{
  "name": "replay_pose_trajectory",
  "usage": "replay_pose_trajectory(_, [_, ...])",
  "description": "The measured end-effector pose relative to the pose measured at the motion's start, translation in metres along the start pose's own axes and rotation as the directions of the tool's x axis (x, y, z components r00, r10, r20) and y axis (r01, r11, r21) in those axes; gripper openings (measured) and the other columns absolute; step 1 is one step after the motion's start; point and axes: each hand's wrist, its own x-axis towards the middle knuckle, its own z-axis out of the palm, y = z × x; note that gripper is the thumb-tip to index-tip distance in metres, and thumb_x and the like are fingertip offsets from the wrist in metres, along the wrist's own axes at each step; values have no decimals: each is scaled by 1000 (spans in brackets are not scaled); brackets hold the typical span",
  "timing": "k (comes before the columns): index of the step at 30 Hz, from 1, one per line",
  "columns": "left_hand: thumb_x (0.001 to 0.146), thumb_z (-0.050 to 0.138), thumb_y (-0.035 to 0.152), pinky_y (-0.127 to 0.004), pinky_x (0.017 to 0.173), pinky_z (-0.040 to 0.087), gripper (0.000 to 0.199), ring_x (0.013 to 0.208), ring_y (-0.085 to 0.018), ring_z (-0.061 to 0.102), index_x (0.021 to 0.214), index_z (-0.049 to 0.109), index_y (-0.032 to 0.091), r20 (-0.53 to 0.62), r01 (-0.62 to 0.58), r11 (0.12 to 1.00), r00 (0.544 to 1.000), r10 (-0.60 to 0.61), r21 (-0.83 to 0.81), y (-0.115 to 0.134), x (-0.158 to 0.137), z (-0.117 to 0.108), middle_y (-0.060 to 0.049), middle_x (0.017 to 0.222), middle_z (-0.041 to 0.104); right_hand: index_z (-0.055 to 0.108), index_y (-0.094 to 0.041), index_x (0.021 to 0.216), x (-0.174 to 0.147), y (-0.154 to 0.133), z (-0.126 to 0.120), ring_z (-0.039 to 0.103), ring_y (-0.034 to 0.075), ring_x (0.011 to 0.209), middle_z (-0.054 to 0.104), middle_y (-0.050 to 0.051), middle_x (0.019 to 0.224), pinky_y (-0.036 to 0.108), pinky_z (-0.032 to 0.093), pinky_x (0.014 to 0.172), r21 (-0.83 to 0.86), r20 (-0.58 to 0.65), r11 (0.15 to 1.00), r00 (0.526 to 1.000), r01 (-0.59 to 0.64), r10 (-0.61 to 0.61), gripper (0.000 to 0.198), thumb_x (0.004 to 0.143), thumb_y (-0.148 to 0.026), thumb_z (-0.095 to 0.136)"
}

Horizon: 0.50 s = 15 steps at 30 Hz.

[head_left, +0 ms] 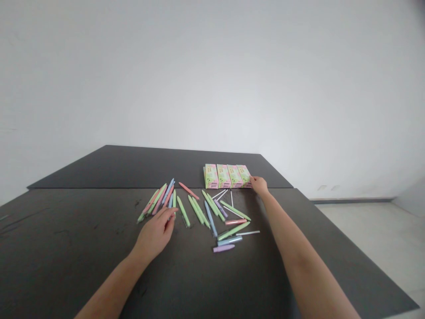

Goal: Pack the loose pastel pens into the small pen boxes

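Note:
At the back, my right hand [259, 185] has its fingertips against the right side of the end box [244, 176], a small green-and-pink carton marked 5. That carton ends a row of similar boxes [223, 176]. My left hand [158, 229] hovers low at the left pile, fingers partly stretched and nothing visible in them. Just beyond its fingertips lie green, red and blue pens [162, 199], overlapping in a bunch. A single green pen [183, 212] rests to the right of this hand.
Between my arms, more pens are scattered: green pens [234, 231], a red pen [235, 221], a blue pen [229, 240] and a purple pen [223, 248]. Thin white sticks [248, 233] lie among them. The dark table [83, 248] has a seam across it and meets a white wall [186, 79].

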Motion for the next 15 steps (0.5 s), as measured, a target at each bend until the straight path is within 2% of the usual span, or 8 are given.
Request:
replay_pose_trajectory(6, [93,37,29,-33,93,48,30,99,-20,65,107,61,22,6,14,999,1000,-15,29,1,0,-1,-6,112,68,75,-11,86,-3,-3,1,66,25,89,72,18,90,28,43,75,10,-43,999,999,-34,34,43,93,-36,40])
replay_pose_trajectory(11, [92,38,29,-38,99,46,30,105,-22,63,110,60,23,-13,37,998,999,-37,55,0,1,0,-6,113,68,67,-1,107,-12,-8,0,58,34,107,65,28,108,39,41,90,53,-179,994,978,-100,108,47,92,-36,40])
replay_pose_trajectory(15, [89,40,27,-45,108,38,31,107,-24,62,114,58,20,-32,67,996,997,-65,64,-7,3,2,-9,119,65,59,1,117,-23,-20,-3,50,35,117,59,30,116,43,36,98,108,-282,991,953,-82,110,48,91,-34,40])
